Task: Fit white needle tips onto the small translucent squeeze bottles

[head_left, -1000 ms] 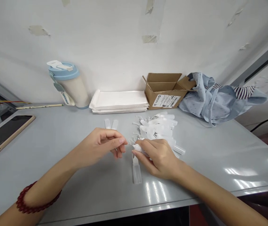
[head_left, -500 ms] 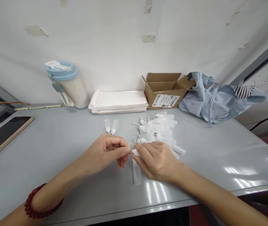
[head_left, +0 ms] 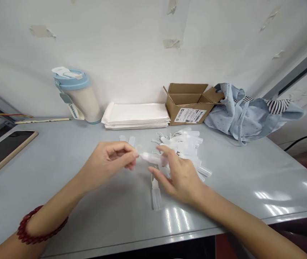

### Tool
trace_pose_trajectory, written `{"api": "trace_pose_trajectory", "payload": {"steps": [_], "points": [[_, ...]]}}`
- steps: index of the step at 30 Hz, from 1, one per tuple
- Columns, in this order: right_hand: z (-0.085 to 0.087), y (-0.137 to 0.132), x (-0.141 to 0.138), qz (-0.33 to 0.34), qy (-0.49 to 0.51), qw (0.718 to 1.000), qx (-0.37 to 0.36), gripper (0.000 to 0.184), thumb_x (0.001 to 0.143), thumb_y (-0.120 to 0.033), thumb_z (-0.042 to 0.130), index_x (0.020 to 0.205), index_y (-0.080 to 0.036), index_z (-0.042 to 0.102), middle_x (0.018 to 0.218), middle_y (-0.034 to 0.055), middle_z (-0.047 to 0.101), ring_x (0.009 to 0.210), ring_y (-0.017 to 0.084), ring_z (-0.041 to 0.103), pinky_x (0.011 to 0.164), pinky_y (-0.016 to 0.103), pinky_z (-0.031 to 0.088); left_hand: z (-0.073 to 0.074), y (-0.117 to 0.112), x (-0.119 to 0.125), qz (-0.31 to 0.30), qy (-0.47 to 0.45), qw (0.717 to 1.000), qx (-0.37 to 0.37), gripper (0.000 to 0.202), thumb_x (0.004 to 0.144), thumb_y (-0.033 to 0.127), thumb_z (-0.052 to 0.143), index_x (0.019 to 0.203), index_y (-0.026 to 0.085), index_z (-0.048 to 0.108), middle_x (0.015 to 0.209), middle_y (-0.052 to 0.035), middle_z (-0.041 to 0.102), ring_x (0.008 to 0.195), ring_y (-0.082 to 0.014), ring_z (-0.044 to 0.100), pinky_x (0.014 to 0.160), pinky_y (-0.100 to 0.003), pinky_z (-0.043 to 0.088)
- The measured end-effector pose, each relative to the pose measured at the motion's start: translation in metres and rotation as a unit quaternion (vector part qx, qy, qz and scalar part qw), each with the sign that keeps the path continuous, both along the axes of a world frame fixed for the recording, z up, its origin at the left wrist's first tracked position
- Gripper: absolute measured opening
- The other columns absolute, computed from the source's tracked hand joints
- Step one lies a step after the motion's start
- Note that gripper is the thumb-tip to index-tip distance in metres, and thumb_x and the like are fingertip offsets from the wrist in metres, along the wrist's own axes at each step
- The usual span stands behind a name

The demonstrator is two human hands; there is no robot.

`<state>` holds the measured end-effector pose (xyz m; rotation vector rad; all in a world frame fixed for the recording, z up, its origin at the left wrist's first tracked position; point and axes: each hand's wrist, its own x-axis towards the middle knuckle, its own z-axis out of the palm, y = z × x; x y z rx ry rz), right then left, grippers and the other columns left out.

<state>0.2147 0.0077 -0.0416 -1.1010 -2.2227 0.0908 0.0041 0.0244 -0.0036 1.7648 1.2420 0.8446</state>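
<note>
Left hand [head_left: 117, 156] pinches a slim translucent-white plastic bottle [head_left: 152, 158] near its tip. At three o'clock, right hand [head_left: 182, 174] has fingers spread.

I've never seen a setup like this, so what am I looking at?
No machine: these are a person's two bare hands, filmed by a camera worn on the head, looking forward and down. The left hand appears to pinch one end of a small translucent bottle; the right hand is at its other end, thumb and forefinger apart. On the grey table, a heap of similar bottles lies beyond the right hand, and a single bottle nearer the person. Along the wall are a tumbler, stacked white packets, an open cardboard box and a bundled blue cloth.
</note>
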Motion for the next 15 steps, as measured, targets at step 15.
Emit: {"api": "trace_pose_trajectory", "payload": {"steps": [15], "points": [[0.009, -0.020, -0.012, 0.049, -0.222, 0.958, -0.173, 0.024, 0.085, -0.036, 0.059, 0.095, -0.014, 0.054, 0.056, 0.0009, 0.064, 0.046, 0.021, 0.059, 0.043, 0.027, 0.016, -0.022, 0.004, 0.004, -0.006, 0.502, 0.852, 0.150, 0.033, 0.083, 0.020, 0.041, 0.051, 0.019, 0.045, 0.049, -0.0035, 0.051, 0.039, -0.0144, 0.037, 0.045, -0.029, 0.014]]}}
